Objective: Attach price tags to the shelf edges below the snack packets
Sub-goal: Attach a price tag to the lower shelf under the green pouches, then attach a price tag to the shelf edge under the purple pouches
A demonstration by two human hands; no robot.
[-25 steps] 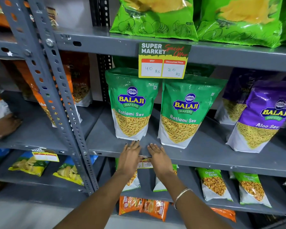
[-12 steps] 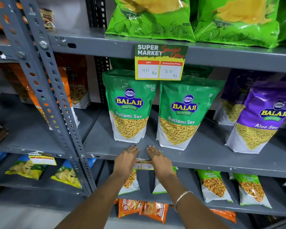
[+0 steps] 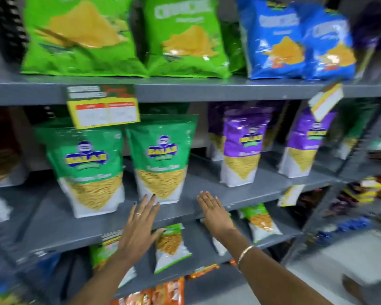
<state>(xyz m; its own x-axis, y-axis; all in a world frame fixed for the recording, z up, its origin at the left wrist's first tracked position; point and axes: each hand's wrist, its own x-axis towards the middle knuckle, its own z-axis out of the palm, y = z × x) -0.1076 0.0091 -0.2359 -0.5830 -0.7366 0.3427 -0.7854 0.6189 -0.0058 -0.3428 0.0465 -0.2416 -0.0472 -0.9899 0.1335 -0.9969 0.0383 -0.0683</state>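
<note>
The view is motion-blurred. My left hand (image 3: 141, 225) and my right hand (image 3: 213, 214) hover flat over the front of the middle grey shelf (image 3: 53, 236), fingers spread, holding nothing. A yellow price tag (image 3: 110, 239) hangs on that shelf's edge, partly hidden behind my left wrist. Two green Ratlami Sev packets (image 3: 90, 168) (image 3: 163, 159) stand just behind my hands. Another yellow price tag (image 3: 103, 111) hangs on the upper shelf edge above them.
Purple Aloo Sev packets (image 3: 244, 146) stand to the right. Two more tags (image 3: 326, 102) (image 3: 290, 195) hang at the right end of the upper and middle shelves. Green and blue chip bags (image 3: 279, 40) fill the top shelf. Small packets (image 3: 169, 245) sit on the lower shelf.
The view has swung to the right. Both hands have come off the tag on the middle shelf edge and moved apart, fingers spread; the tag stays on the edge.
</note>
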